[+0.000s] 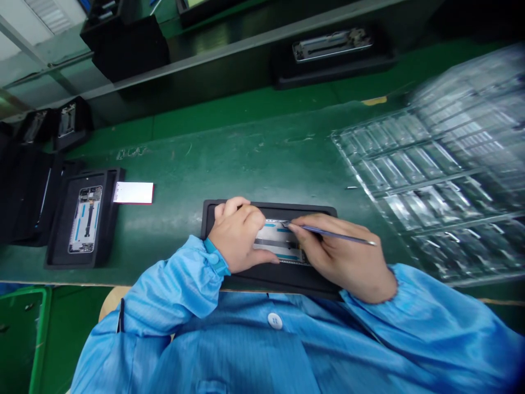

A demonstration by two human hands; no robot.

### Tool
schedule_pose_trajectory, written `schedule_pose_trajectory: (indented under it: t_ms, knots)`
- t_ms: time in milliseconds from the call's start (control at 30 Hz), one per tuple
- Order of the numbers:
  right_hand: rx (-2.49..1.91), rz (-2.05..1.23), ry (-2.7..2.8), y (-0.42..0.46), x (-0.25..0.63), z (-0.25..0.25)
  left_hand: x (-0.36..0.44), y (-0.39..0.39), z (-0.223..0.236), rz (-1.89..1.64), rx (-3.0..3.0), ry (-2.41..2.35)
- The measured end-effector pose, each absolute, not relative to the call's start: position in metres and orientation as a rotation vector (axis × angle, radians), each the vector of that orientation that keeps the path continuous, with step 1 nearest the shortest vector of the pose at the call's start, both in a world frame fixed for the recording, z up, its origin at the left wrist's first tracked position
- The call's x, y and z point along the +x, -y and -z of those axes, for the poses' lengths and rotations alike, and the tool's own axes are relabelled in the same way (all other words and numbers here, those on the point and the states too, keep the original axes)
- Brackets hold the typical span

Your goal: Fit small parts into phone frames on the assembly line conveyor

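Right grip [344, 253] pinches a slim tool [340, 235] — phone frame [275, 237] at its tip, left grip [240, 236] clasping it.

Diffuse, moderate light lays a soft sheen on the green bench [229, 164]; clear plastic trays [426, 186] show glare and rightward blur; upper-right corner dark, margins distorted.

"What class of premises was found?"

"An electronics workshop. An opened phone body [85, 220] lay in a black tray [65, 219] at nine o'clock, another phone body [332, 45] at one."

"Further evidence?"

"Clear compartmented trays [447, 169] lay at three o'clock on a green bench [229, 158]; a blue smock [246, 350] was worn at six."
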State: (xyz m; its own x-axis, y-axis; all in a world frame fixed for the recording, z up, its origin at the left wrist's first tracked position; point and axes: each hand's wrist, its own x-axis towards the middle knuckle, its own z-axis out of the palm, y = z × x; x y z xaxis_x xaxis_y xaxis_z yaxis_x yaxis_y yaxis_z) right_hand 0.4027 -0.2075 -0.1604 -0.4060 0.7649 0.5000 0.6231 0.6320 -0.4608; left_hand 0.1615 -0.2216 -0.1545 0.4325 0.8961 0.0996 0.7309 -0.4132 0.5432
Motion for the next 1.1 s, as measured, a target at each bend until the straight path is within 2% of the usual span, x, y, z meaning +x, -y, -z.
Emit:
schedule_pose_trajectory:
  t_ms: [167, 433, 767, 1100]
  knots:
    - [-1.147, -0.401, 2.131, 0.206, 0.4043, 0.1599, 0.1615, 0.2217, 0.1545, -0.505, 2.267, -1.395]
    - [-1.144, -0.436, 2.105, 0.2062, 0.4049, 0.1602, 0.1613, 0.2211, 0.1556, -0.522, 2.271, -1.382]
    - [-1.166, -0.376, 2.125, 0.206, 0.4054, 0.1616, 0.1616, 0.2205, 0.1544, -0.477, 2.27, -1.381]
    - [-1.009, -0.316, 2.155, 0.208, 0.3983, 0.1639, 0.1609, 0.22, 0.1552, -0.488, 2.266, -1.365]
